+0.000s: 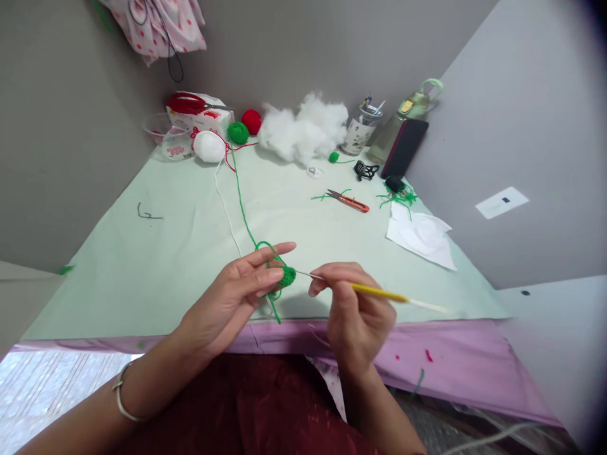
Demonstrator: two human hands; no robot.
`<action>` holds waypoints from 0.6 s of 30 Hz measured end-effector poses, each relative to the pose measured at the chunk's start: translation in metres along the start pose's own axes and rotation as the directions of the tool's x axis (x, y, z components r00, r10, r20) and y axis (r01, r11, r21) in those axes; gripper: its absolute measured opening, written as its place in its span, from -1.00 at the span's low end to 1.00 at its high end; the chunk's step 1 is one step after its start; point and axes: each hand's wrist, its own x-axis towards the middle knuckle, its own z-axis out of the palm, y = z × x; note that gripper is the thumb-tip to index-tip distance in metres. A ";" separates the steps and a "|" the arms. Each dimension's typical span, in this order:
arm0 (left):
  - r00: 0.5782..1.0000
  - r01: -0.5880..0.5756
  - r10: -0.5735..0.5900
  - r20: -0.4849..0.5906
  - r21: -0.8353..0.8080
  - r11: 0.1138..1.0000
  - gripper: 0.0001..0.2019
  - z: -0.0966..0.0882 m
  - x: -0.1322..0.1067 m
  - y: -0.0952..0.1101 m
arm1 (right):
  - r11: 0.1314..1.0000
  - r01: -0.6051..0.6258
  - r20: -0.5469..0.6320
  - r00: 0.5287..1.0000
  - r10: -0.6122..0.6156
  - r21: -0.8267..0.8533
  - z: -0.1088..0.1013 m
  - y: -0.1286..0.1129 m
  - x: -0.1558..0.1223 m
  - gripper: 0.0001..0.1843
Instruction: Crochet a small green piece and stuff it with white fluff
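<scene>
My left hand (246, 284) pinches a small green crochet piece (287, 276) between thumb and fingers, with the index finger stretched out. Green yarn (241, 199) loops over that finger and runs back across the table to a green yarn ball (238, 133). A short green tail hangs below the piece. In my right hand (358, 309) is a crochet hook with a yellow handle (379, 291), held like a pencil. Its thin metal shaft points left, and the tip meets the right edge of the green piece; whether it is inside a stitch is unclear.
Red-handled scissors (187, 102) lie on a white box by a white yarn ball (209, 146). Fluffy white stuffing (303, 129), a pencil cup (360, 131), a bottle (398, 123) and a phone (405, 148) line the back. Orange thread snips (348, 201) and white paper (420, 235) lie nearer.
</scene>
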 end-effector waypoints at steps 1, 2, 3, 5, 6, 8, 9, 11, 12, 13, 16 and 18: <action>1.000 -0.031 0.031 -0.006 0.013 0.999 -0.56 -0.001 0.000 0.000 | 0.991 -0.074 -0.003 0.997 0.075 0.108 0.002 0.000 0.003 -0.74; 0.998 -0.061 0.062 -0.009 0.040 0.997 -0.56 -0.001 0.000 0.000 | 0.977 -0.123 0.009 0.992 0.123 0.175 0.004 -0.001 0.006 -0.77; 0.996 -0.092 0.093 -0.010 0.079 0.993 -0.57 -0.001 -0.001 -0.001 | 0.969 -0.147 0.030 0.989 0.144 0.200 0.006 -0.001 0.008 -0.79; 0.987 -0.155 0.159 -0.013 0.172 0.973 -0.61 -0.001 -0.002 -0.003 | 0.980 -0.134 0.051 0.991 0.127 0.148 0.008 0.000 0.009 -0.81; 0.981 -0.185 0.193 -0.018 0.219 0.958 -0.63 -0.001 -0.003 -0.005 | 0.990 -0.103 0.050 0.994 0.099 0.096 0.009 0.001 0.007 -0.81; 0.968 -0.229 0.248 -0.035 0.276 0.933 -0.65 0.000 -0.003 -0.008 | 1.000 -0.013 0.065 0.998 0.014 -0.023 0.008 0.003 0.002 -0.75; 0.967 -0.232 0.252 -0.041 0.272 0.934 -0.64 0.001 -0.002 -0.009 | 0.995 0.045 0.084 0.996 -0.037 -0.094 0.007 0.005 -0.001 -0.70; 0.981 -0.178 0.188 -0.037 0.190 0.966 -0.61 0.002 -0.001 -0.010 | 0.956 0.176 0.143 0.979 -0.146 -0.233 0.005 0.007 -0.006 -0.58; 0.992 -0.118 0.122 -0.022 0.128 0.985 -0.59 0.002 0.000 -0.009 | 0.935 0.224 0.160 0.970 -0.185 -0.276 0.003 0.008 -0.007 -0.54; 0.999 -0.054 0.054 -0.005 0.067 0.996 -0.59 0.002 0.002 -0.007 | 0.926 0.244 0.166 0.965 -0.202 -0.289 0.002 0.008 -0.007 -0.55; 0.999 0.049 -0.049 0.016 -0.039 0.998 -0.63 0.001 0.004 -0.002 | 0.989 0.083 0.046 0.996 -0.078 -0.126 0.000 0.005 0.001 -0.70; 1.000 0.009 -0.009 -0.003 -0.037 0.999 -0.65 0.000 0.003 0.001 | 0.994 -0.078 -0.008 0.997 0.079 0.079 0.001 0.002 0.008 -0.78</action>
